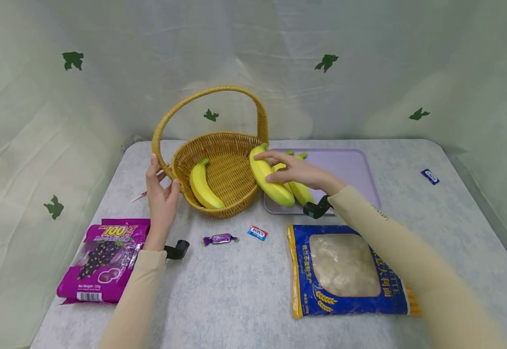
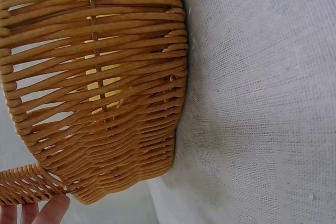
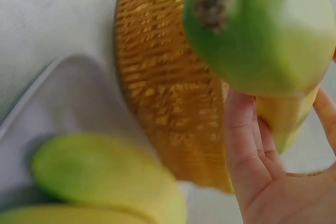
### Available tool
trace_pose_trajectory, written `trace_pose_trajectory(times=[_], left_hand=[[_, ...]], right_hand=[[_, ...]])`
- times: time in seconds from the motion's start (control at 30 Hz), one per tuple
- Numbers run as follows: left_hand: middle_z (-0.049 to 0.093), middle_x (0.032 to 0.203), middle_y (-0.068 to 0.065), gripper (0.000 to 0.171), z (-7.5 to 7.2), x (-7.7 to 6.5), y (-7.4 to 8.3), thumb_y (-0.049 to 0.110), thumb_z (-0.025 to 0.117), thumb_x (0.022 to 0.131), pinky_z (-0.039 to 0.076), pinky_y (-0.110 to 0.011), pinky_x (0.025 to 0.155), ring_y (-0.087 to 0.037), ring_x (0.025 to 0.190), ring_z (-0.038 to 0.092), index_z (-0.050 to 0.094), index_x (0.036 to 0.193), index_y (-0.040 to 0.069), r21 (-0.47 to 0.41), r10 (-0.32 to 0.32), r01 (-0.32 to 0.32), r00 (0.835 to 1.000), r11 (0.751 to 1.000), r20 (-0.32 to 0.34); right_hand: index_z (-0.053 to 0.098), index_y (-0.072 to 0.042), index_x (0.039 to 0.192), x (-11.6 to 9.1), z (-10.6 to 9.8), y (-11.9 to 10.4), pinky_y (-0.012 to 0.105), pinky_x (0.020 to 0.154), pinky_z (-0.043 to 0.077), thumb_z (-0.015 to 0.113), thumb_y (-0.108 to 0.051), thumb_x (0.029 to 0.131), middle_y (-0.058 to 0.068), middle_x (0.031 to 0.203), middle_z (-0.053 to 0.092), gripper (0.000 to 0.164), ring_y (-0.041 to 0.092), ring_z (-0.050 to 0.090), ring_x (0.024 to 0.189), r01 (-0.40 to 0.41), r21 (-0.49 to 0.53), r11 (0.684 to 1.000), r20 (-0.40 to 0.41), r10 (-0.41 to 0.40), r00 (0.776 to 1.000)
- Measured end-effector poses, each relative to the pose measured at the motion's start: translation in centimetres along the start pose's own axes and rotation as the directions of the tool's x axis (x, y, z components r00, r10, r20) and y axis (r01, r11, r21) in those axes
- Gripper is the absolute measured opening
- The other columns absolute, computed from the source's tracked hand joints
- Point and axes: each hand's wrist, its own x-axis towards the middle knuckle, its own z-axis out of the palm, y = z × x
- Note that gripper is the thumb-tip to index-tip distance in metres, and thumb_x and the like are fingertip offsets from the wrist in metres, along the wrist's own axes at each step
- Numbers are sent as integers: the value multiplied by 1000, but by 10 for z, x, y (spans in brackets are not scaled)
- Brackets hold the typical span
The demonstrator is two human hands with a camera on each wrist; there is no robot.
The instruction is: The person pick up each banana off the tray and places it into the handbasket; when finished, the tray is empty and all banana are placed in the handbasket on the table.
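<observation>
My right hand [image 1: 294,169] grips a yellow banana [image 1: 273,186], fingers on one side and thumb on the other. It holds the banana above the tray's left edge, beside the wicker basket [image 1: 236,211]. Close below in the right wrist view, bananas [image 3: 105,171] rest on the lilac tray [image 1: 340,169]. Another banana [image 1: 203,186] lies inside the basket at its left. My left hand [image 1: 162,198] holds the foot of the basket's tall handle [image 1: 159,131] at the left rim. In the left wrist view its fingertips [image 2: 52,209] touch the woven handle.
A purple candy bag [image 1: 105,261] lies at the left, a blue pasta bag [image 1: 345,271] at the front right. Small wrapped candies are in front of the basket: a purple one [image 1: 220,239] and a red-blue one [image 1: 258,232]. A dark blue one [image 1: 430,176] lies far right.
</observation>
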Motion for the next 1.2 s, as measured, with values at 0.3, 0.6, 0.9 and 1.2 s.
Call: trace_pose_trajectory(times=[0.3,0.6,0.9,1.2], left_hand=[[38,134,-18,67,0,-1,4,-3,49,95,50,-25,88,-30,119,45,15,150,14,-2,-17,17,1000,1000,-4],[38,133,-19,67,0,-1,2,-2,50,95,50,-24,87,-30,118,45,15,150,14,18,2,-2,1000,1000,-3],[37,133,-21,68,0,-1,1,-4,50,94,50,-23,87,-36,118,45,15,150,13,17,7,-7,1000,1000,1],[36,133,-22,67,0,-1,-1,-2,49,95,50,-25,88,-36,119,44,14,151,15,12,8,-8,1000,1000,6]], right_hand=[[40,-28,146,40,21,-20,39,85,46,61,-25,92,3,136,41,58,21,41,117,61,-60,996,21,-59,998],[41,-21,146,75,40,-24,33,85,47,61,-20,92,2,141,41,57,20,43,117,62,-16,998,-43,-63,997],[42,-20,145,99,58,-18,33,79,47,59,-18,93,11,131,46,55,19,45,109,4,-46,999,-119,-10,993],[44,-16,144,109,75,-15,37,94,43,58,-12,93,13,140,45,53,26,42,124,-83,-110,990,-154,66,986]])
